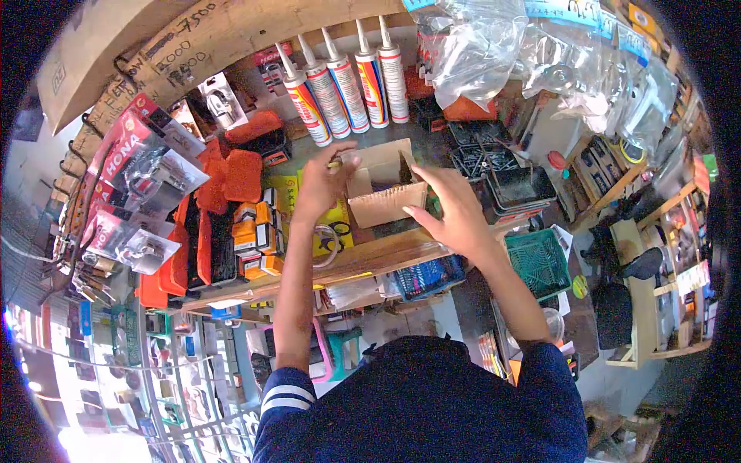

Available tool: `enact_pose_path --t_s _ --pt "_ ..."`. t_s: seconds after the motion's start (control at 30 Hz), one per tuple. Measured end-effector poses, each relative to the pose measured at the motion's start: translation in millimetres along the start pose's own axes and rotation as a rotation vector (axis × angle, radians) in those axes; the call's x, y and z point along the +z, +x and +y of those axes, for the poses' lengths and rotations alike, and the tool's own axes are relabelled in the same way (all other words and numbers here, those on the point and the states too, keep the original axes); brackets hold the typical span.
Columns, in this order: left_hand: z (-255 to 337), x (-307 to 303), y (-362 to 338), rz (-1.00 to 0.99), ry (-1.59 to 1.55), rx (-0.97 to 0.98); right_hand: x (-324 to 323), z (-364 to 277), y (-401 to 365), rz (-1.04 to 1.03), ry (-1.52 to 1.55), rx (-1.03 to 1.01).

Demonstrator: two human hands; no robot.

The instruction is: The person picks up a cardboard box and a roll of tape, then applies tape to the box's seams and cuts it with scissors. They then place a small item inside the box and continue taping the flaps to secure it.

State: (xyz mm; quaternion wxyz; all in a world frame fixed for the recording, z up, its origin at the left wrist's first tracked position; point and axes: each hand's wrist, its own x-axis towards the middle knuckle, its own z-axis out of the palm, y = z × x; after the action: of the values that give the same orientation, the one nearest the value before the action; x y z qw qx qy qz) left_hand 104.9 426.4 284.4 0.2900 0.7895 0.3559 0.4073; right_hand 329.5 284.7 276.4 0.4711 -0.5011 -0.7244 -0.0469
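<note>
A small open cardboard box (386, 212) with raised flaps sits on the counter between my hands. My right hand (455, 204) spans its right end, thumb against the front flap and fingers at the far right corner. At the box's left side is my left hand (318, 185), its fingers bent and apart from the thumb, with nothing seen between them. Below that hand, a roll of clear tape (326, 245) and black-handled scissors (340, 230) lie on a yellow sheet (333, 212).
Several sealant tubes (340, 92) stand behind the box. Orange bins (243, 176) and small orange boxes (258, 235) are at the left, black trays of screws (486, 158) at the right. Plastic bags (478, 62) hang overhead. A green basket (538, 264) sits lower right.
</note>
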Motion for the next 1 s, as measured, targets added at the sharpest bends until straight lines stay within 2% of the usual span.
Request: enact_pose_path --t_s 0.07,0.13,0.17,0.27,0.33,0.37,0.43,0.5,0.6,0.63,0.7,0.73,0.8,0.87,0.93,1.0 --pt "-9 3 1 -0.003 0.025 0.067 12 5 1 -0.067 -0.009 0.077" --pt "-9 2 0 0.02 0.031 0.223 23 11 0 -0.036 -0.009 0.033" --pt "-8 1 -2 0.029 0.034 0.222 26 13 0 -0.006 -0.013 0.0" --pt "11 -8 -12 -0.062 0.07 0.122 27 19 -3 -0.046 -0.005 0.05" --pt "32 -14 -22 -0.163 -0.04 -0.084 28 22 -2 -0.062 0.027 0.047" --pt "29 -13 -26 -0.162 -0.041 -0.084 28 21 0 -0.015 0.068 0.054" --pt "17 -8 -30 -0.18 -0.05 0.107 28 20 5 0.035 0.108 0.061" --pt "13 -2 -31 -0.159 0.057 0.152 30 19 10 0.066 0.241 0.228" --pt "4 7 -33 -0.139 0.294 0.248 33 15 14 0.102 0.169 0.303" --pt "3 9 -34 -0.139 0.423 0.299 35 18 15 0.103 0.17 0.301" --pt "8 16 -40 -0.127 0.464 0.278 39 29 16 0.088 0.067 0.083" --pt "12 18 -44 -0.117 0.504 0.255 39 31 13 0.087 0.067 0.082" --pt "12 19 -50 -0.096 0.486 0.284 37 31 5 -0.154 -0.161 0.078" --pt "12 18 -55 -0.068 0.469 0.301 35 28 3 -0.178 -0.169 0.097" --pt "13 15 -65 0.042 0.508 0.409 33 24 3 -0.219 -0.168 0.107" --pt "14 -1 -80 0.092 0.476 0.347 31 20 5 -0.167 -0.173 0.059"
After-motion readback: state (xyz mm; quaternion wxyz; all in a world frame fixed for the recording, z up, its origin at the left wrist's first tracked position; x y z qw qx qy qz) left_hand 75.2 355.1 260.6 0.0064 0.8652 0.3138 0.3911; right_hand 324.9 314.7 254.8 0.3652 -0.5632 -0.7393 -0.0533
